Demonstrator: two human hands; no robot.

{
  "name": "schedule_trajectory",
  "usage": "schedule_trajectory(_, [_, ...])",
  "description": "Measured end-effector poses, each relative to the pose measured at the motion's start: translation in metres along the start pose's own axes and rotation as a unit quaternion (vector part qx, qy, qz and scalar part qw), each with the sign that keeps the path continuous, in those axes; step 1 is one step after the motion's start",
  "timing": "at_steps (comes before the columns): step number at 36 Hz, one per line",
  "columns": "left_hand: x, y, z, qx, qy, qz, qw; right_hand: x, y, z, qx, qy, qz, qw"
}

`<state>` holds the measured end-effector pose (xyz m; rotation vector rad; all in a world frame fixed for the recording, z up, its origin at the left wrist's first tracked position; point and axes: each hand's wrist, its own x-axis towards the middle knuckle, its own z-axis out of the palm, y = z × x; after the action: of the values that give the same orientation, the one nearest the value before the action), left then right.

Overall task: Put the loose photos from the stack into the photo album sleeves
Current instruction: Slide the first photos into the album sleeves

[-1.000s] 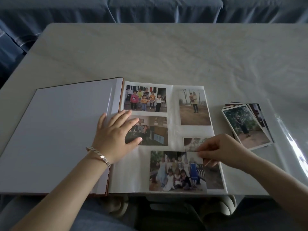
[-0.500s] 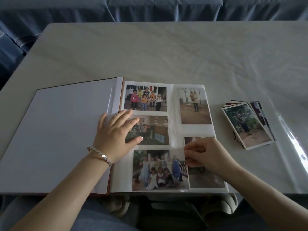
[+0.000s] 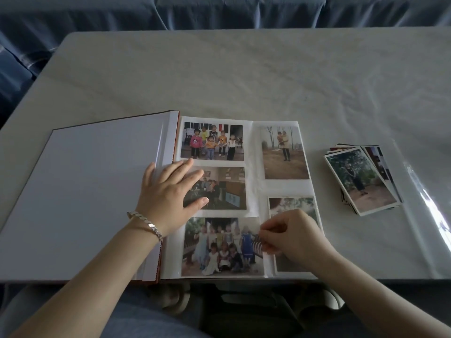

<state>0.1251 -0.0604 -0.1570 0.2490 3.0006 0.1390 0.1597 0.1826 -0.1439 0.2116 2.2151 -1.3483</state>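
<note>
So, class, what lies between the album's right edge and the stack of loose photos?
Only bare table, seen in the head view, separates album from stack.

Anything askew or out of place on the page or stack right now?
Only the loose stack: its photos are fanned and skewed, not squared. Photos on the album page lie straight; the right hand pinches the group photo at its edge.

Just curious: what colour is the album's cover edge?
Reddish-brown; the album edge shows in the head view.
</note>
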Motion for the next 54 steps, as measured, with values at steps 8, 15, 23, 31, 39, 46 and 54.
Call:
schedule_trajectory(8, [0.0,0.0,0.0,0.0,-0.001,-0.001,1.0,0.006,-0.012,0.005,0.035,-0.088,0.043,0.995])
schedule_trajectory(15, [0.0,0.0,-0.001,-0.004,-0.001,0.0,1.0,-0.003,-0.008,0.015,0.03,0.001,0.019,0.999])
schedule_trajectory(23, [0.0,0.0,0.0,0.0,-0.005,-0.003,1.0,-0.006,-0.002,0.026,-0.039,0.1,-0.053,0.993])
schedule_trajectory(31, [0.0,0.0,-0.001,0.003,-0.006,-0.004,1.0,-0.003,-0.001,0.027,-0.074,0.098,-0.073,0.99])
schedule_trajectory(39, [0.001,0.001,0.0,0.005,-0.003,-0.002,1.0,0.003,-0.001,0.003,-0.01,0.033,-0.024,0.999])
schedule_trajectory(46, [0.002,0.006,-0.002,0.025,-0.013,-0.016,0.999,0.017,0.01,-0.051,-0.188,0.24,-0.051,0.951])
schedule_trajectory(54, [0.013,0.047,-0.012,-0.15,0.065,-0.038,0.986,0.021,0.02,-0.063,-0.025,0.203,0.013,0.979])
